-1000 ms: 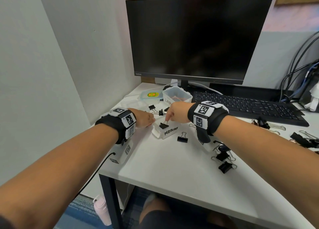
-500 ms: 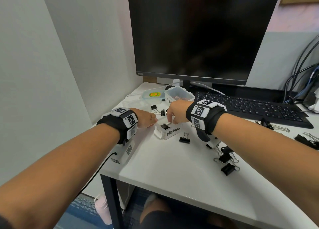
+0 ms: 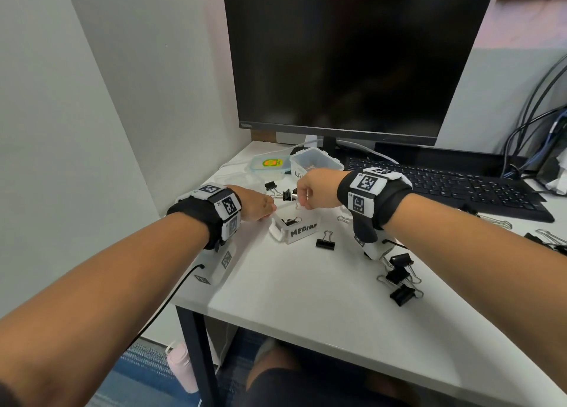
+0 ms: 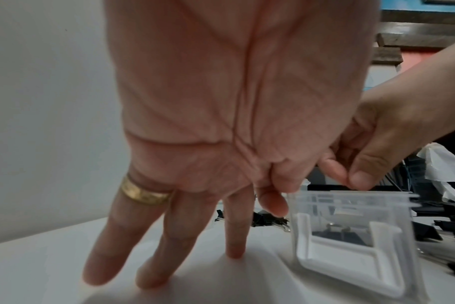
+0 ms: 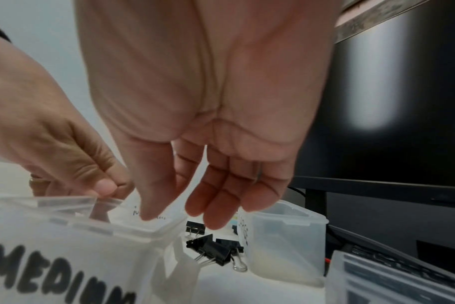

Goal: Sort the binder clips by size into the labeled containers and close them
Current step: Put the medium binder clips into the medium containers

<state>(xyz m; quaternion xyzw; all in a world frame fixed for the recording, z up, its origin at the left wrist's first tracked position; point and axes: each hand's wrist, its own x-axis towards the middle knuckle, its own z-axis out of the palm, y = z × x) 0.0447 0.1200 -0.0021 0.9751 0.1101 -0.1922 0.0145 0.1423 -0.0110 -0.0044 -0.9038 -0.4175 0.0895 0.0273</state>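
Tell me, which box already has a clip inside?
The MEDIUM container by the left hand; a black clip lies inside. The LARGE container looks empty.

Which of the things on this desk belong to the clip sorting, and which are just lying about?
Part of the job:
- MEDIUM container, one clip inside
- LARGE container
- loose binder clips
- container lid
- left hand, steadying the MEDIUM container
- right hand

Just lying about:
- monitor
- keyboard
- cables

The near container (image 5: 65, 257) reads "MEDIUM" (hand-lettered, last letters cut off); the far container (image 5: 283, 242) reads "LARGE".
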